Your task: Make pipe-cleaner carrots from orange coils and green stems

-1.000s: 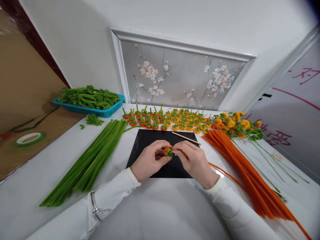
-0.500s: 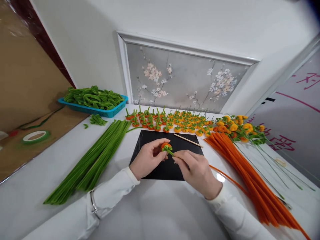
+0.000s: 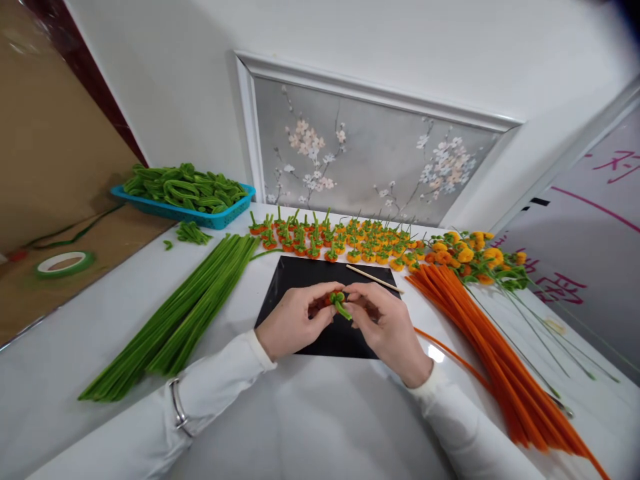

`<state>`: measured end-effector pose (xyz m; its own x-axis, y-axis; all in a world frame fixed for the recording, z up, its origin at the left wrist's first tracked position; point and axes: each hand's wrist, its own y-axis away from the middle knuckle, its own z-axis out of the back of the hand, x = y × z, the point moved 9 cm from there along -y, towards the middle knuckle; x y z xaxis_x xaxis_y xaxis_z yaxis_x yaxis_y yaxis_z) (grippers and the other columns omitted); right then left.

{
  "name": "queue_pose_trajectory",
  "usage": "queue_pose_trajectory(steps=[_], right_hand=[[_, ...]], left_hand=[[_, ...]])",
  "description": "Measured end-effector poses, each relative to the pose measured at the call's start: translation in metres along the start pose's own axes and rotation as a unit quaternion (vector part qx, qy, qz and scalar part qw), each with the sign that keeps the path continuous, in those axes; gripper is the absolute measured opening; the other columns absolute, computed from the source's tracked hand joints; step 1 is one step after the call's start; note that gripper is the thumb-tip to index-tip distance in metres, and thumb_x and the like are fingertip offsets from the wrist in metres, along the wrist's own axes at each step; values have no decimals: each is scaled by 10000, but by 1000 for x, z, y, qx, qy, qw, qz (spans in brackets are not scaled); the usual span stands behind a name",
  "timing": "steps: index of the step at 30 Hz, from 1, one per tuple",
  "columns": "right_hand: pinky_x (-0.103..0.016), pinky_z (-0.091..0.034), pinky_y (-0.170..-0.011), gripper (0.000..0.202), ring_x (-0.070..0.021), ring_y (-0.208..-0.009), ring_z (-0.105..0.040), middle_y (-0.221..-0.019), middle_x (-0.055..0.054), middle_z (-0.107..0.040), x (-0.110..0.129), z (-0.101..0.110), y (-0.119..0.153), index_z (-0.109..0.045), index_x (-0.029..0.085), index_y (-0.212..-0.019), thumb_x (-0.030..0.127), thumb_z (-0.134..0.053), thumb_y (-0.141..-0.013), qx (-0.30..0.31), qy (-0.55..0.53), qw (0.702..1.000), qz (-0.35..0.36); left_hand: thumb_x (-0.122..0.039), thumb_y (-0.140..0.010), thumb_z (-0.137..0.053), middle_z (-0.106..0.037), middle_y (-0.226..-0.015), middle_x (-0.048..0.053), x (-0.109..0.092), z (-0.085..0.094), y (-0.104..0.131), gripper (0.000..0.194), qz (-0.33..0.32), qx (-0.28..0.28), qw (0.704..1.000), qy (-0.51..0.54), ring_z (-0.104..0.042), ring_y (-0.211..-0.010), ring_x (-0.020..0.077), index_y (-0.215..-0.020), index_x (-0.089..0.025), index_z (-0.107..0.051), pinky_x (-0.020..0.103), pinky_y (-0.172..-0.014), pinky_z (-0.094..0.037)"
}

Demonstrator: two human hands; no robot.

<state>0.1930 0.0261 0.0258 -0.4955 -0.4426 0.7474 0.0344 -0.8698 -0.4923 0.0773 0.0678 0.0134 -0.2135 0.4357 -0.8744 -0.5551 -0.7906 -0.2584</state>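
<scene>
A small orange pipe-cleaner flower with a green calyx and short green stem (image 3: 341,305) is held between both hands over a black mat (image 3: 320,343). My left hand (image 3: 295,318) is closed, thumb and fingers pinching the flower from the left. Closed as well, my right hand (image 3: 387,327) grips it from the right with thumb and index finger. The orange petals are mostly hidden by the fingers. A pale wooden stick (image 3: 374,277) lies across the mat's far right part.
Green pipe cleaners (image 3: 175,320) lie left, orange ones (image 3: 495,353) right. Behind the mat stand rows of small orange and yellow flowers (image 3: 367,253). A blue basket (image 3: 220,217) of green pieces sits back left, finished-looking stemmed flowers (image 3: 465,255) back right. Green tape (image 3: 65,264) lies far left.
My right hand has shifted from the stem up to the flower's side, closer to my left hand. The green stem now points down toward me and looks bent. The view moved slightly.
</scene>
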Motion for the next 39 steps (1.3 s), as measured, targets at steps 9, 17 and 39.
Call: queue_pose_trajectory(steps=[9, 17, 39], right_hand=[[-264, -533, -671, 157, -159, -787, -617, -922, -66, -628, 10, 1, -2, -647, 205, -958, 192, -520, -867, 18, 11, 999, 36], [-241, -495, -546, 125, -125, -606, -563, -734, -28, -598, -10, -9, 1, -597, 179, -825, 288, -545, -859, 14, -78, 995, -64], [-240, -500, -540, 153, -120, -575, -566, -677, 2, -578, -21, -16, 3, -561, 177, -823, 327, -592, -828, -47, -194, 972, -121]], left_hand=[[-213, -778, -553, -718, -792, 38, 2, -3, -3, 308, 64, 26, 989, 134, -662, -672, 157, -1053, -163, -683, 269, -650, -562], [-220, -797, -542, -737, -751, 32, 3, 0, -2, 273, 47, -7, 997, 67, -660, -620, 157, -987, -155, -727, 266, -614, -556], [-218, -831, -555, -655, -783, 14, 3, -1, -2, 155, 66, -5, 982, 175, -640, -722, 133, -950, -174, -467, 279, -721, -529]])
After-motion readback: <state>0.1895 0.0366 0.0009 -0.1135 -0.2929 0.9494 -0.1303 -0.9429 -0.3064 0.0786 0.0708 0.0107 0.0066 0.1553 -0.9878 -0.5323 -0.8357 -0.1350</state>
